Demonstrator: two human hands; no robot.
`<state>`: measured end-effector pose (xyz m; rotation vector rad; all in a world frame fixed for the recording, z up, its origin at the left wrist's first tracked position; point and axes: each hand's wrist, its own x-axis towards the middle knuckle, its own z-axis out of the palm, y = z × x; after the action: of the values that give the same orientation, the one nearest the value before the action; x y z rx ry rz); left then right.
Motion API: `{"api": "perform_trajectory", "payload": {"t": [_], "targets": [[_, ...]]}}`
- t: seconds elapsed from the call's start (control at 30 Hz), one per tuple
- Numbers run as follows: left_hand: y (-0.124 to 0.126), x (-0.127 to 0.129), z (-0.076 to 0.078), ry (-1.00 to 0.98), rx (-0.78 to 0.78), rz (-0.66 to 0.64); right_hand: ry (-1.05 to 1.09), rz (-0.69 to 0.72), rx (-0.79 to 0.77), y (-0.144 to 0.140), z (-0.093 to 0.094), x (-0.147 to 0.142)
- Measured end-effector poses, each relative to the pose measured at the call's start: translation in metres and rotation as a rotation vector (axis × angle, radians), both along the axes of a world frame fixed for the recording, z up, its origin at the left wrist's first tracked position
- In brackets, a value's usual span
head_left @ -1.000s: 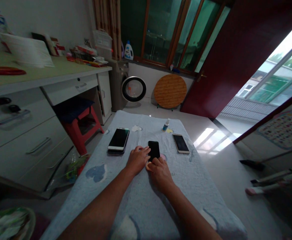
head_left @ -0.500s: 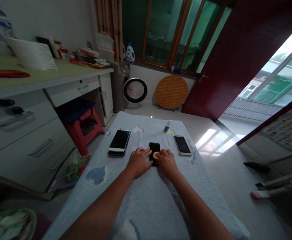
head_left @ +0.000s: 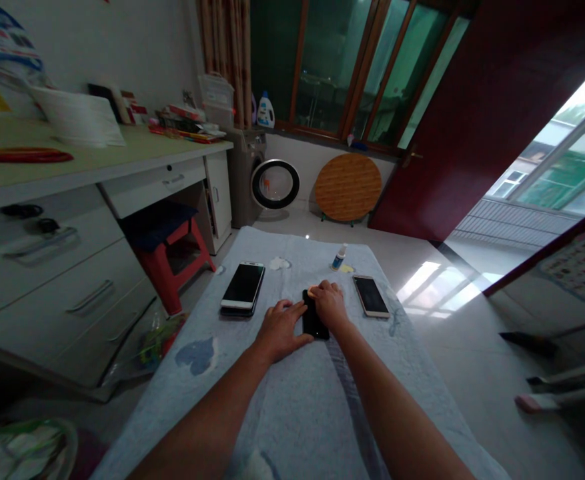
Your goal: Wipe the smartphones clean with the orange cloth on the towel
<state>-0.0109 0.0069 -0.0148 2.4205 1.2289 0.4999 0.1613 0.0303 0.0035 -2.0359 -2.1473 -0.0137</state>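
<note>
On towel, centre: left hand (head_left: 279, 328) flat, steadies black phone (head_left: 314, 322) from 9 o'clock; right hand (head_left: 328, 303) presses small pad (head_left: 312, 291) at 12 o'clock. Phone likely rigid, slick, fragile; grip by long edges.

Low table (head_left: 292, 427) draped in pale blue towel, heart motifs showing. Black phone (head_left: 314, 321) lies at centre. White-framed phone (head_left: 243, 287) rests left of it, stacked on another handset. Gold phone (head_left: 371, 296) lies right. Small bottle (head_left: 339, 256) stands near far edge, yellow scrap beside it; white wad (head_left: 278, 264) lies nearby.
</note>
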Motion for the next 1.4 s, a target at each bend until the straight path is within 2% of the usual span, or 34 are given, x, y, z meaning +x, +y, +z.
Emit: {"api": "perform_trajectory", "payload": {"t": [0.17,0.33,0.43,0.57,0.7,1.0,1.2,1.4], "targets": [[0.0,0.0,-0.004,-0.035,-0.024,0.038,-0.002,0.137,-0.029,-0.025,0.003,-0.003],[0.0,0.0,-0.008,-0.092,-0.016,0.062,0.015,0.343,-0.102,-0.057,0.014,0.001],[-0.002,0.001,-0.009,-0.092,-0.001,0.079,0.031,0.453,-0.141,-0.064,0.02,0.002],[-0.004,0.003,-0.01,-0.059,0.039,0.082,0.006,0.474,-0.143,-0.049,0.024,-0.003],[-0.006,0.004,-0.01,-0.03,0.034,0.095,-0.037,0.416,-0.126,-0.02,0.022,-0.005],[-0.009,0.005,0.001,0.036,0.044,0.068,-0.063,0.327,-0.111,0.025,0.014,0.005],[-0.009,0.004,0.005,0.055,0.083,0.032,-0.031,0.361,-0.16,0.02,0.009,0.006],[-0.009,0.006,0.01,0.097,0.115,0.047,-0.055,0.445,-0.174,0.005,0.014,0.005]]}}
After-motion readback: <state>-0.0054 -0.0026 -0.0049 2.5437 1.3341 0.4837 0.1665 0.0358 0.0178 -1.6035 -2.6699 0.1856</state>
